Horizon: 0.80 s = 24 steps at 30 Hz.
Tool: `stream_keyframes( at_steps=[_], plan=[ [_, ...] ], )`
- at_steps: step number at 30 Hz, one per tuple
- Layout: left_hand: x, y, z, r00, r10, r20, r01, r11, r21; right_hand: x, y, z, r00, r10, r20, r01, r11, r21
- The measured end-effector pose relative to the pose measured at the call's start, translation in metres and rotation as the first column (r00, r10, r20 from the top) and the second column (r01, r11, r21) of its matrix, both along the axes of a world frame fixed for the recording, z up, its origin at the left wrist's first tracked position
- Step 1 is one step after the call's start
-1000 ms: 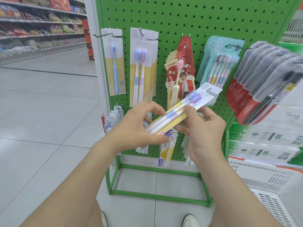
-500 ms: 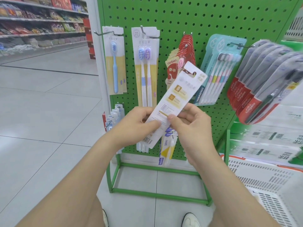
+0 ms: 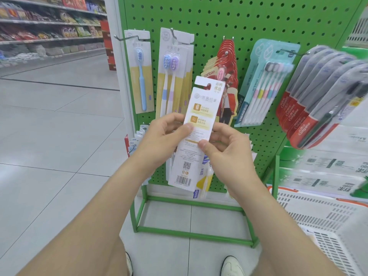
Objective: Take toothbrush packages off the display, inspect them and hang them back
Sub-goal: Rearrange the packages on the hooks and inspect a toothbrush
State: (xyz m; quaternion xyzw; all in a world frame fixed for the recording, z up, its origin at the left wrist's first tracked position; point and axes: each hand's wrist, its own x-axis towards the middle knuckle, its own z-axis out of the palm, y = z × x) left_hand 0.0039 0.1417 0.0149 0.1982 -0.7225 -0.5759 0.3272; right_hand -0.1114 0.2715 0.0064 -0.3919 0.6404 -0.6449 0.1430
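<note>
A person's left hand [image 3: 163, 134] reaches up from lower left, thumb and curled fingers pinching the left edge of a toothbrush pack [image 3: 196, 134] (printed back showing). The pack stands nearly upright before the green pegboard [image 3: 249, 26]. The right hand [image 3: 225, 150] pinches its right edge.

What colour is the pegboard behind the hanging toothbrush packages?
The pegboard is green, dotted with small round holes; head view shows it best.

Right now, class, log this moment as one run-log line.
step: inspect | left grip: holds pack | right grip: holds pack | pack: upright, back showing, off hook
</note>
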Motion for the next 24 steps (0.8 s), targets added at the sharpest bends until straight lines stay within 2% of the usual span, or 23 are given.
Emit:
stream_keyframes(
  at_steps=[4, 9, 13, 18, 22, 24],
  plan=[
    [-0.0026, 0.005, 0.0017, 0.994, 0.066, -0.088, -0.059, 0.996, 0.074, 0.0045, -0.0009, 0.0002, 1.0, 0.017, -0.008, -0.017, 0.999, 0.033],
    [-0.0027, 0.0045, -0.0004, 0.999, 0.001, -0.054, 0.002, 0.999, 0.049, 0.0021, -0.0038, -0.0007, 0.994, -0.057, 0.093, 0.061, 0.997, -0.045],
    [-0.0046, 0.0057, -0.0005, 0.999, -0.018, -0.035, 0.022, 0.995, 0.098, -0.0021, -0.0055, -0.0024, 0.992, -0.104, 0.071, 0.108, 0.992, -0.064],
    [-0.008, 0.007, -0.0032, 0.984, 0.093, -0.153, -0.051, 0.965, 0.258, -0.0018, -0.0078, -0.0075, 0.999, -0.034, -0.034, 0.037, 0.996, 0.078],
    [-0.0066, 0.0054, -0.0034, 0.989, 0.035, -0.145, 0.02, 0.932, 0.362, 0.001, -0.0046, -0.0058, 0.997, 0.076, -0.023, -0.071, 0.984, 0.163],
    [-0.0055, 0.0035, -0.0028, 0.991, 0.015, -0.131, 0.033, 0.932, 0.362, 0.0033, -0.0036, -0.0044, 0.996, 0.083, 0.01, -0.084, 0.988, 0.127]
  ],
)
